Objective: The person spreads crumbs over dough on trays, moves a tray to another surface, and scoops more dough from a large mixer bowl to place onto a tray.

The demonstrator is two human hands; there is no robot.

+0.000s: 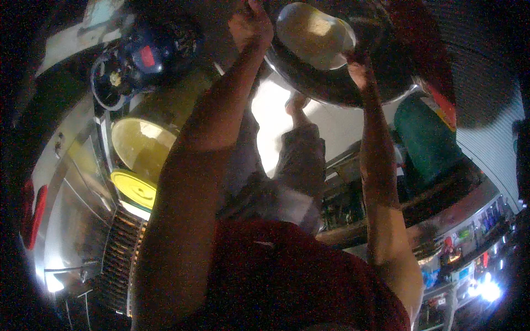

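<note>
At the upper right of centre, my right hand [360, 70] is closed on the rim of a pale, rounded bowl [312, 38]. The bowl is tilted over a large round dark metal basin [331, 88], so its smooth pale surface faces me. What lies deeper in the basin is too dark to make out. My left hand [251, 27] is raised at the top edge, just left of the basin's rim. Its fingers are dim and partly cut off, and whether they grip anything cannot be told.
To the left stand a yellowish tub [142, 144], a bright yellow lid [134, 187] and a dark slatted crate [117, 256]. A dark blue rounded object [149, 52] lies beyond. A green container [425, 135] stands right of my right forearm. A bare foot [297, 103] shows below the basin.
</note>
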